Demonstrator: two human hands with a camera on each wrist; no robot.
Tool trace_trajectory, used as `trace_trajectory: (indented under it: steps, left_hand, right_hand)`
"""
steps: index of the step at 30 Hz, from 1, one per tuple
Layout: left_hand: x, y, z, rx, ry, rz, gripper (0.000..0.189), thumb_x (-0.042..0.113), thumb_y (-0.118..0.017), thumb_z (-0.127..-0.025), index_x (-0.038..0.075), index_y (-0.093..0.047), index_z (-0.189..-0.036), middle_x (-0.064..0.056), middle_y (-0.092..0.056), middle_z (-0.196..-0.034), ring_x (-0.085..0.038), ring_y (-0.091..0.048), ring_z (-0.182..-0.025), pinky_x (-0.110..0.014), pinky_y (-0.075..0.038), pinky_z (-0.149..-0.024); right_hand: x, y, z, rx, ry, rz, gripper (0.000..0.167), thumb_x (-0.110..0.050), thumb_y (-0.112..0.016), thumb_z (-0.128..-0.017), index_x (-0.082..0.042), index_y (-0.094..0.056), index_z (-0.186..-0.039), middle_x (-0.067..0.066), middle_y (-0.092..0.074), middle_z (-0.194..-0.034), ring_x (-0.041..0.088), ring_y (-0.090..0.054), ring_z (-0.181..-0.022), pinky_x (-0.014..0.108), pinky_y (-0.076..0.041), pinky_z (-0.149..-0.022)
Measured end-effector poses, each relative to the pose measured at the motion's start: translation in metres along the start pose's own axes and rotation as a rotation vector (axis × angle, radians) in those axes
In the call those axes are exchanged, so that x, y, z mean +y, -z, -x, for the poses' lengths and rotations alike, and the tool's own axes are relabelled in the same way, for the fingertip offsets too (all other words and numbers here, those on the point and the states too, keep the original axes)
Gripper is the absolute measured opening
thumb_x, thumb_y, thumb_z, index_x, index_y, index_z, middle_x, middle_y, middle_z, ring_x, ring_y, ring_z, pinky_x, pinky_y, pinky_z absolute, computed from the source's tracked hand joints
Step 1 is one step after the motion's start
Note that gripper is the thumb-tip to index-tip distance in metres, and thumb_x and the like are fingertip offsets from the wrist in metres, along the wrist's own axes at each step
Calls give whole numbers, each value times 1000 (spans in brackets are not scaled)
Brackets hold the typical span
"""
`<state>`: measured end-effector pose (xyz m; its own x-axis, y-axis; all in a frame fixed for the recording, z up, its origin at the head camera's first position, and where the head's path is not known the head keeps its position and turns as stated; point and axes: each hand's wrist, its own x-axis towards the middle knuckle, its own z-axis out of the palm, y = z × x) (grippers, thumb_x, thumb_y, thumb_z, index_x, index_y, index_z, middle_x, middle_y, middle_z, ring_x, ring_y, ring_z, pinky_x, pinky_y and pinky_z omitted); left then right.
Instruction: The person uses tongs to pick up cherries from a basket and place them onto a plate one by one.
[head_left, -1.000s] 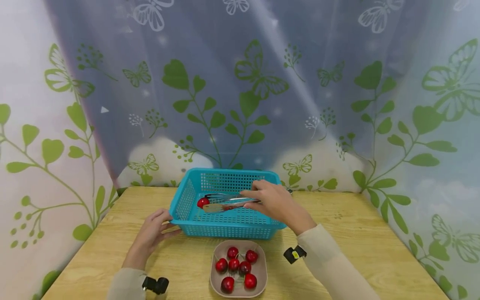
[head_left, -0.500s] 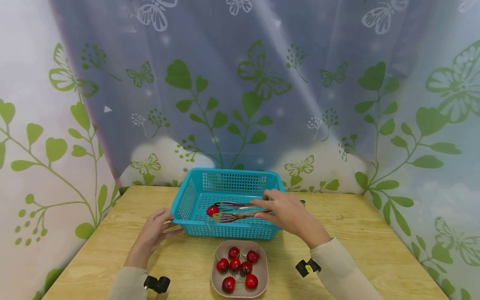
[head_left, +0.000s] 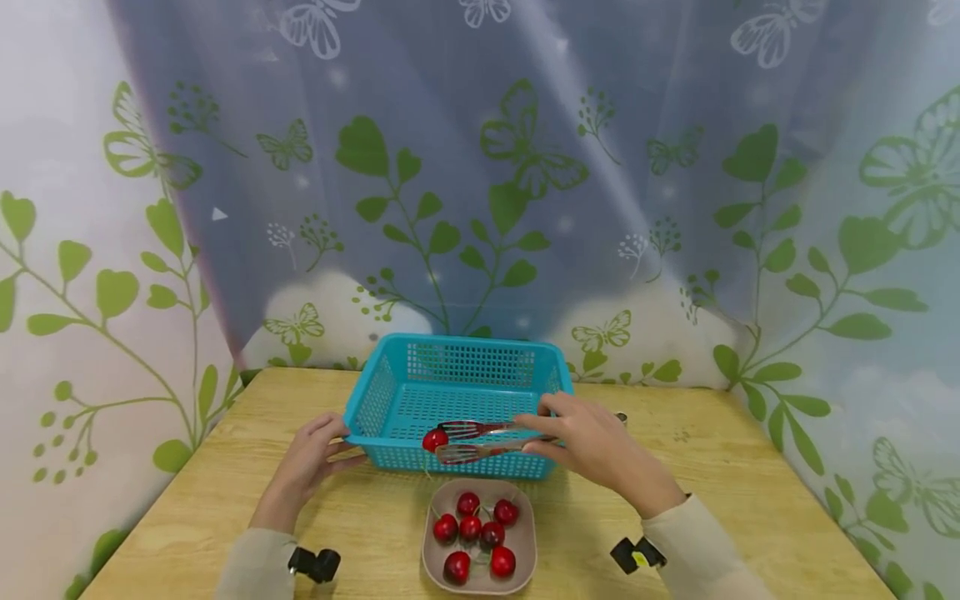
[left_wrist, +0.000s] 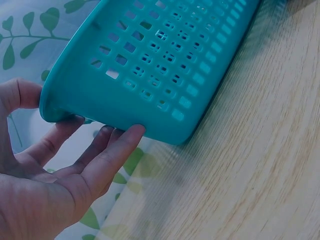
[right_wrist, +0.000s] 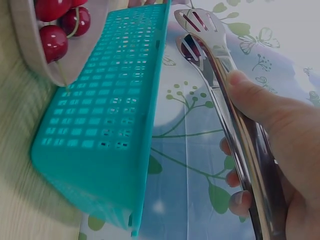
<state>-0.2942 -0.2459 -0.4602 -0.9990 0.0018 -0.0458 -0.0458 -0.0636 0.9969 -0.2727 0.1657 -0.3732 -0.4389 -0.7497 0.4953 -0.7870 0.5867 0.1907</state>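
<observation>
My right hand (head_left: pixel 588 442) grips a pair of metal serving tongs (head_left: pixel 487 451), their slotted ends pointing left. Between those ends a red cherry (head_left: pixel 434 440) is held above the front rim of the blue plastic basket (head_left: pixel 367 400), its stem hanging down. In the right wrist view the thumb presses one arm of the tongs (right_wrist: pixel 235 115) while the fingers wrap the other side. At the basket's left corner, my left hand (head_left: pixel 306 458) holds the rim. The left wrist view has its thumb at the rim (left_wrist: pixel 47 100) and its fingers beneath.
In front of the basket stands a small pinkish square bowl (head_left: pixel 480 585) with several cherries (head_left: pixel 469 528) in it. Both sit on a wooden table (head_left: pixel 720 475). A patterned curtain (head_left: pixel 465 250) hangs close behind the basket.
My right hand has brought the tongs and cherry from inside the basket forward and slightly right, up over its front rim. The left hand keeps its place at the corner.
</observation>
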Motion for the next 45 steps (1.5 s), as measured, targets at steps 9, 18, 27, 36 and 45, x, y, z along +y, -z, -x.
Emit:
trace_trajectory:
  steps: [9, 18, 27, 36, 45]
  left_hand:
    - [5, 4, -3, 12, 3, 9, 14, 16, -50, -104, 8, -58, -96, -3, -58, -108, -19, -68, -100, -55, -60, -101]
    - [3, 3, 1, -13, 2, 21, 15, 15, -50, -103, 12, -57, -90, -3, -56, -105, -21, -67, -100, -52, -62, -99]
    - [0, 2, 1, 17, 7, 7, 14, 16, -51, -103, 8, -58, -94, -4, -58, -105, -22, -67, -99, -51, -63, -97]
    - [0, 1, 1, 13, 2, 0, 15, 17, -51, -104, 7, -58, -96, -3, -58, -105, -21, -68, -99, -52, -63, -98]
    - [0, -1, 1, 0, 10, 10, 15, 17, -50, -105, 10, -57, -94, -3, -57, -106, -22, -67, -100, -55, -60, -101]
  right_hand:
    - [-3, 12, 17, -21, 28, -27, 34, -35, -79, -87, -24, -78, -120, -8, -54, -84, 1, -32, -68, 11, -23, -56]
    - [-11, 11, 40, -53, 31, -82, 30, -35, -78, -89, -24, -78, -117, -9, -48, -81, -2, -26, -67, 9, -20, -55]
    - [-20, 14, 47, -170, 6, -110, 27, -35, -79, -89, -25, -78, -114, -11, -60, -89, -3, -45, -70, 8, -34, -53]
    - [-23, 16, 49, -250, -2, -78, 30, -37, -83, -84, -30, -79, -112, -10, -62, -93, 0, -50, -72, 11, -39, -54]
    - [-24, 19, 49, -283, 0, -62, 28, -38, -82, -85, -29, -79, -111, -10, -64, -96, 1, -54, -76, 13, -42, -56]
